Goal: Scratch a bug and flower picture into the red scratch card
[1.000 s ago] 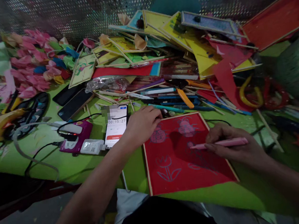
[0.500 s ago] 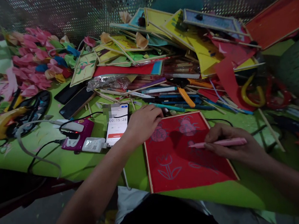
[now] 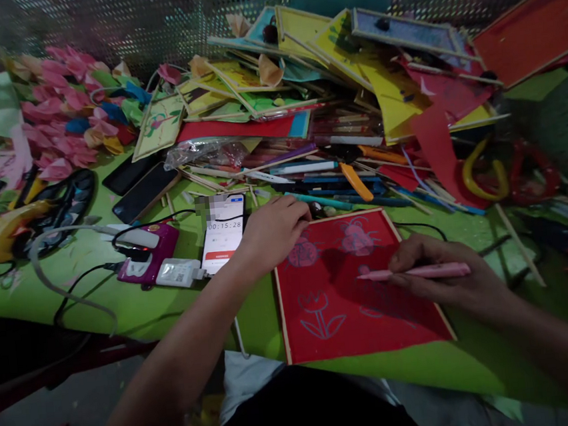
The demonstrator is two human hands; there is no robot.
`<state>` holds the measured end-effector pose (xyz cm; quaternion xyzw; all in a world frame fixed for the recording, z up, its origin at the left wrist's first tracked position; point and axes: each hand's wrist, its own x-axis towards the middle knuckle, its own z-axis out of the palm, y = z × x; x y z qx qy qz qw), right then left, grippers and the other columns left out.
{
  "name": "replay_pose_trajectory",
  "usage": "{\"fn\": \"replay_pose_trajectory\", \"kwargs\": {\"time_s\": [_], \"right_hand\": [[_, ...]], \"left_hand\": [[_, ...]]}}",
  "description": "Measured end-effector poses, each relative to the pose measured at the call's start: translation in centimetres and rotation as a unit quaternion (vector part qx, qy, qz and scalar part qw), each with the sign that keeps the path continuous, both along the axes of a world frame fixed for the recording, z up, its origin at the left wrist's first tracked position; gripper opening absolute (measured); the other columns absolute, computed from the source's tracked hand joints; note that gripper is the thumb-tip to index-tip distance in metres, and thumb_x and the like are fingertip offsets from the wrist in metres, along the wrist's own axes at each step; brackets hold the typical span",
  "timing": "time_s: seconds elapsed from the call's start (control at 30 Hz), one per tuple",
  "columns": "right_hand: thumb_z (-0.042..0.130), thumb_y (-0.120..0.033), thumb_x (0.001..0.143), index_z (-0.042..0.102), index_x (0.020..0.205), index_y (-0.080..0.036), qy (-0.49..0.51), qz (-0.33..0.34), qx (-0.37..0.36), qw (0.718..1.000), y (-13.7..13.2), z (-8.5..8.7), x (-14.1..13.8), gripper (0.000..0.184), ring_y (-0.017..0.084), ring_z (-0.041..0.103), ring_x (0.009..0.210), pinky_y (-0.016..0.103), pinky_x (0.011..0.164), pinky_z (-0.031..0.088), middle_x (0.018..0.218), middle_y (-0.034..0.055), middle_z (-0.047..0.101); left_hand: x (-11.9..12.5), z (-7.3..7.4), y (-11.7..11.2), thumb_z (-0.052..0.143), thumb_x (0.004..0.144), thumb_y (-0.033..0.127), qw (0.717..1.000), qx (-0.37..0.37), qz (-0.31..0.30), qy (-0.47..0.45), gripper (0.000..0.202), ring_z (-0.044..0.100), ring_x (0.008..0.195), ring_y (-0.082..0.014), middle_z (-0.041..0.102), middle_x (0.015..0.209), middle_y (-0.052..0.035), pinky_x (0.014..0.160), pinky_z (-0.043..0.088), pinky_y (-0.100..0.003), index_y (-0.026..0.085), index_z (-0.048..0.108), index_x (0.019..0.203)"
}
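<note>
A red sheet of paper point(image 3: 336, 338) with thin wooden strips along its edges lies in front of me. On it are two insect-like drawings filled in with pink, a tulip outline point(image 3: 321, 315) at lower left, and another flower drawing partly shaded by my right hand. My right hand point(image 3: 423, 270) pinches a pink marker pen point(image 3: 440, 271), its tip pointing left beside that flower's pink head; whether it touches the paper I cannot tell. My left hand point(image 3: 278, 230) rests open at the sheet's upper left corner, fingers stretched forward and holding nothing.
A phone point(image 3: 223, 235) showing a timer lies left of the sheet, beside a purple power strip point(image 3: 160, 252) with cables. Behind are pens, sticks, an orange cutter point(image 3: 356, 180) and framed paper pictures point(image 3: 304, 30). Pink paper flowers point(image 3: 59, 94) are heaped at far left.
The pink marker's tip has shifted slightly left on the sheet. My left hand stays at the same corner, and the whole view has moved a little.
</note>
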<state>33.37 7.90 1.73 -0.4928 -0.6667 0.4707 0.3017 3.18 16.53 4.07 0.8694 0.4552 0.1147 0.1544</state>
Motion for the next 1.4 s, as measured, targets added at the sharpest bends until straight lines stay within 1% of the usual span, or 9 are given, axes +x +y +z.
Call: {"fn": "replay_pose_trajectory", "kwargs": {"time_s": [0.17, 0.37, 0.47, 0.67, 0.83, 1.1, 1.4], "right_hand": [[0.08, -0.037, 0.089, 0.07, 0.083, -0.026, 0.002, 0.011, 0.008, 1.0, 0.01, 0.19, -0.04, 0.016, 0.015, 0.061, 0.059, 0.024, 0.053, 0.046, 0.074, 0.0012, 0.072], [0.078, -0.033, 0.09, 0.071, 0.084, -0.025, 0.003, 0.03, 0.017, 0.999, 0.04, 0.35, -0.18, 0.012, 0.016, 0.064, 0.061, 0.025, 0.055, 0.049, 0.076, 0.002, 0.073], [0.078, -0.031, 0.09, 0.072, 0.084, -0.025, 0.002, 0.036, 0.023, 0.999, 0.05, 0.47, -0.26, 0.011, 0.015, 0.064, 0.06, 0.025, 0.054, 0.048, 0.076, 0.0015, 0.073], [0.079, -0.037, 0.089, 0.072, 0.084, -0.025, 0.001, 0.033, 0.005, 0.999, 0.0, 0.72, -0.17, 0.015, 0.017, 0.065, 0.063, 0.027, 0.057, 0.051, 0.078, 0.003, 0.074], [0.08, -0.041, 0.088, 0.073, 0.082, -0.025, -0.001, 0.022, -0.005, 1.0, 0.05, 0.66, -0.13, 0.018, 0.017, 0.064, 0.062, 0.027, 0.056, 0.05, 0.077, 0.0036, 0.074], [0.077, -0.038, 0.091, 0.072, 0.082, -0.023, 0.0, 0.043, -0.011, 0.999, 0.06, 0.95, -0.16, 0.017, 0.016, 0.062, 0.06, 0.026, 0.055, 0.047, 0.075, 0.0032, 0.073], [0.078, -0.039, 0.088, 0.07, 0.078, -0.023, -0.002, 0.045, -0.007, 0.999, 0.15, 0.82, -0.15, 0.02, 0.017, 0.062, 0.059, 0.027, 0.052, 0.046, 0.071, 0.0031, 0.071]], "left_hand": [[-0.03, -0.16, 0.02, 0.055, 0.099, 0.015, 1.0, 0.004, -0.004, -0.005, 0.015, 0.065, 0.103, -0.023, 0.072, 0.102, -0.0054, 0.091, 0.051, -0.037, 0.02, 0.069, 0.099], [-0.04, -0.07, 0.01, 0.055, 0.1, 0.016, 1.0, 0.005, -0.006, -0.004, 0.015, 0.065, 0.101, -0.0226, 0.072, 0.101, -0.0053, 0.091, 0.05, -0.036, 0.02, 0.069, 0.098], [-0.01, -0.03, 0.03, 0.056, 0.099, 0.015, 1.0, 0.003, -0.003, 0.0, 0.014, 0.065, 0.102, -0.0228, 0.072, 0.101, -0.0057, 0.09, 0.05, -0.036, 0.02, 0.069, 0.099], [-0.03, -0.26, 0.11, 0.056, 0.1, 0.017, 1.0, 0.006, -0.006, 0.0, 0.014, 0.065, 0.102, -0.0225, 0.072, 0.102, -0.0057, 0.092, 0.05, -0.036, 0.02, 0.069, 0.099], [-0.1, -0.23, 0.09, 0.054, 0.1, 0.017, 1.0, 0.011, -0.007, -0.007, 0.015, 0.064, 0.1, -0.0221, 0.072, 0.1, -0.0052, 0.09, 0.05, -0.036, 0.021, 0.068, 0.098], [-0.02, -0.21, 0.1, 0.055, 0.099, 0.015, 1.0, 0.003, -0.005, -0.007, 0.015, 0.064, 0.101, -0.0226, 0.072, 0.102, -0.0058, 0.091, 0.05, -0.037, 0.02, 0.069, 0.098], [-0.12, -0.22, 0.14, 0.055, 0.099, 0.015, 1.0, 0.006, -0.009, -0.007, 0.014, 0.064, 0.101, -0.0224, 0.072, 0.101, -0.0054, 0.092, 0.049, -0.037, 0.02, 0.069, 0.099]]}}
